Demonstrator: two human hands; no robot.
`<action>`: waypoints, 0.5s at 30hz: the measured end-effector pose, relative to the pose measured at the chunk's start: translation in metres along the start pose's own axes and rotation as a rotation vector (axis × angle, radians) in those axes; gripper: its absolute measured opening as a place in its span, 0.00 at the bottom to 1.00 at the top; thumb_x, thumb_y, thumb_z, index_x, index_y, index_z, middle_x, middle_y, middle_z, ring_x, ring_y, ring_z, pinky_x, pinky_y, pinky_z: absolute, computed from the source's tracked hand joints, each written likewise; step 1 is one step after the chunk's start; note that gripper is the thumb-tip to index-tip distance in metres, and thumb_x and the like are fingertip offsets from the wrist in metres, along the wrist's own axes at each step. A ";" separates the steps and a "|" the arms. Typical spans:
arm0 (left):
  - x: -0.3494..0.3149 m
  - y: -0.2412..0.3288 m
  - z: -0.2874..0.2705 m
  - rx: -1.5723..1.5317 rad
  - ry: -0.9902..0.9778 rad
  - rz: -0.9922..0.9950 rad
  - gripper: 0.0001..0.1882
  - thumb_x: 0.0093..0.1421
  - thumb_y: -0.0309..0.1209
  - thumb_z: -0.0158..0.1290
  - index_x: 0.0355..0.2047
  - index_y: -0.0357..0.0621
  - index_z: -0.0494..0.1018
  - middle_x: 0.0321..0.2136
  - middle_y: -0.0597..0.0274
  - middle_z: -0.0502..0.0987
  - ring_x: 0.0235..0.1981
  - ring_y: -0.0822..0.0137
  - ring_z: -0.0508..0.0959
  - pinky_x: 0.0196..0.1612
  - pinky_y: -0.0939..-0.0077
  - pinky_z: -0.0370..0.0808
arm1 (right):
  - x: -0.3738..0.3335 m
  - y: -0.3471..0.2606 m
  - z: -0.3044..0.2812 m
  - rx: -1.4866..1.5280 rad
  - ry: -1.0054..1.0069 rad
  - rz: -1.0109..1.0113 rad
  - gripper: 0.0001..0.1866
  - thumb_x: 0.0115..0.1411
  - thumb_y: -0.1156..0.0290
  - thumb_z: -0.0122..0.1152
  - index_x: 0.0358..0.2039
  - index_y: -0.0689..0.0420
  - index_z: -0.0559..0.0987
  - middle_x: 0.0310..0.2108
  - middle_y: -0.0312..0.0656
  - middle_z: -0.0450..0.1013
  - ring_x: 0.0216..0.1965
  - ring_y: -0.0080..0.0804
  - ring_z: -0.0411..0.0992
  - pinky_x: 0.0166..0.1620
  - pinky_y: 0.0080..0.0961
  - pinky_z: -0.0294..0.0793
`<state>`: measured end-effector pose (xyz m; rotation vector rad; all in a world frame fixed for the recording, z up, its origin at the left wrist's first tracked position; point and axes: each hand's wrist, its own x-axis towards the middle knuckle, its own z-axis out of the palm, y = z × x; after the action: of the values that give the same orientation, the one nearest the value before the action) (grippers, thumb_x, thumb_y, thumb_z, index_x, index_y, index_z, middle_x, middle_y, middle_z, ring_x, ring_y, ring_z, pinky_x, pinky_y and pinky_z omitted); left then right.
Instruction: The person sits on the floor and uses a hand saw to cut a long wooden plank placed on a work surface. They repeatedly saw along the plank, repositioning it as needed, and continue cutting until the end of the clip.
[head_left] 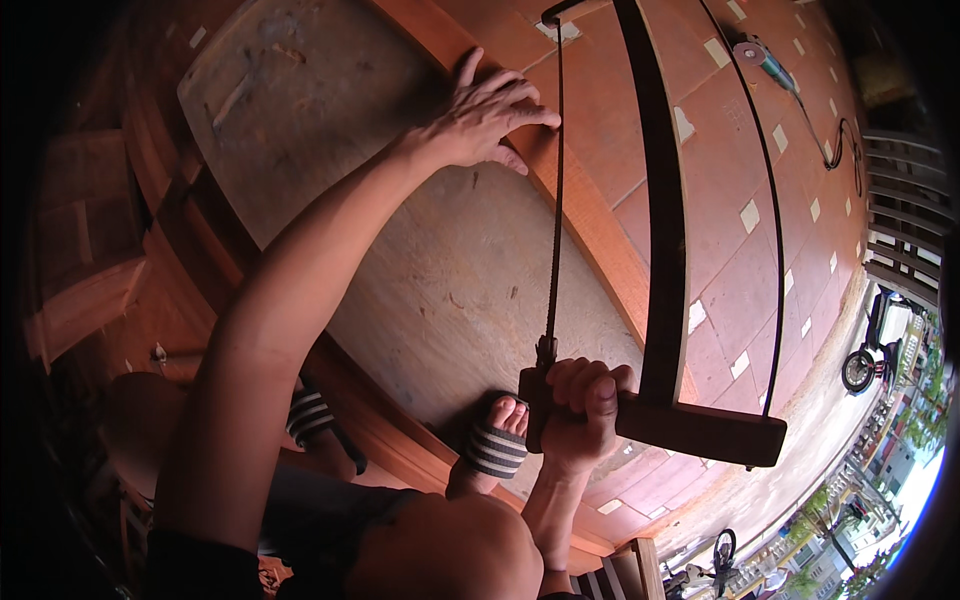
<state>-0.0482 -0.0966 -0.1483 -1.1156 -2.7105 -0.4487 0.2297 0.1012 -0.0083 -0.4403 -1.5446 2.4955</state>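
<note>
My right hand [585, 415] is closed round the lower handle end of a wooden frame saw [665, 220]. The saw's thin toothed blade [557, 220] runs away from me, on the left side of its dark wooden beam. It passes over a long reddish wooden plank [605, 255] lying along the right edge of a worn grey board [440, 270]. Fingers spread, my left hand [485, 115] rests on that plank just left of the blade. Whether the teeth touch the wood, I cannot tell.
A green power tool [768, 65] with a black cord [838, 150] lies on the red tiled floor [730, 250]. My foot in a striped sandal [497, 450] is close to the grey board. Reddish wooden pieces [90, 300] stand at left. A motorcycle [868, 360] is outside at right.
</note>
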 end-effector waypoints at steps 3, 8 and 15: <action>-0.001 0.000 0.003 0.017 0.004 -0.008 0.42 0.42 0.59 0.70 0.59 0.78 0.68 0.52 0.71 0.74 0.65 0.62 0.67 0.72 0.26 0.39 | -0.003 -0.002 -0.001 0.011 -0.014 0.010 0.19 0.71 0.64 0.59 0.26 0.51 0.61 0.17 0.32 0.56 0.21 0.27 0.56 0.34 0.32 0.65; 0.002 0.004 0.000 0.007 -0.022 -0.019 0.42 0.41 0.58 0.71 0.58 0.76 0.69 0.53 0.72 0.73 0.65 0.63 0.67 0.73 0.28 0.38 | -0.001 -0.003 -0.001 0.020 -0.013 0.014 0.19 0.72 0.63 0.57 0.25 0.50 0.61 0.17 0.31 0.54 0.21 0.26 0.55 0.33 0.32 0.64; 0.001 0.002 0.002 0.008 -0.005 -0.012 0.41 0.41 0.56 0.72 0.58 0.76 0.69 0.53 0.73 0.74 0.65 0.63 0.67 0.73 0.29 0.38 | -0.001 -0.005 -0.001 0.038 -0.035 0.022 0.19 0.72 0.65 0.56 0.26 0.50 0.60 0.18 0.31 0.54 0.21 0.26 0.54 0.34 0.32 0.63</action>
<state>-0.0471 -0.0940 -0.1490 -1.1003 -2.7221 -0.4365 0.2306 0.1034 -0.0043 -0.4121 -1.5098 2.5577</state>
